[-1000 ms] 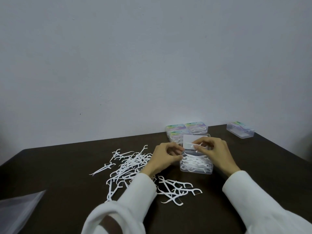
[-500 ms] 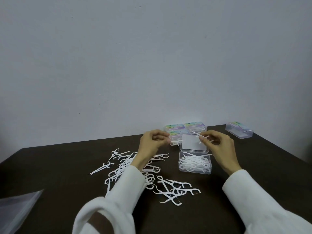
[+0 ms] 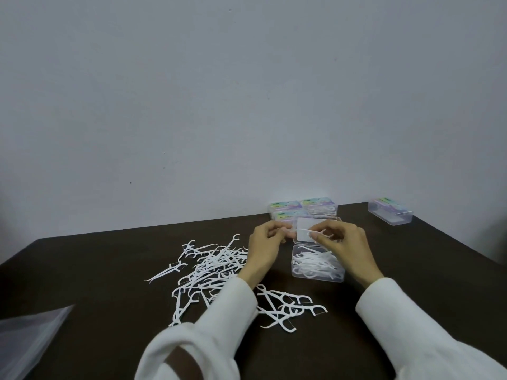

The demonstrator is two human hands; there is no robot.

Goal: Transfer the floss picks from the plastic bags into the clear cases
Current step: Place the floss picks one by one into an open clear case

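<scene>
Above the open clear case, both hands pinch white floss picks.

The person wears a soft white top with long sleeves. The left sleeve and the right sleeve both end in wide cuffs at the wrists. Low in the frame, the left sleeve has a brown patch, maybe a stripe. Both hands are bare.

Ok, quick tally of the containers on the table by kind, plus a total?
Open clear case, holding picks: 1
Closed labelled cases stacked by the wall: 3 visible
Closed case apart at far right: 1
Plastic bag at the left edge: 1
Total: 6
</scene>
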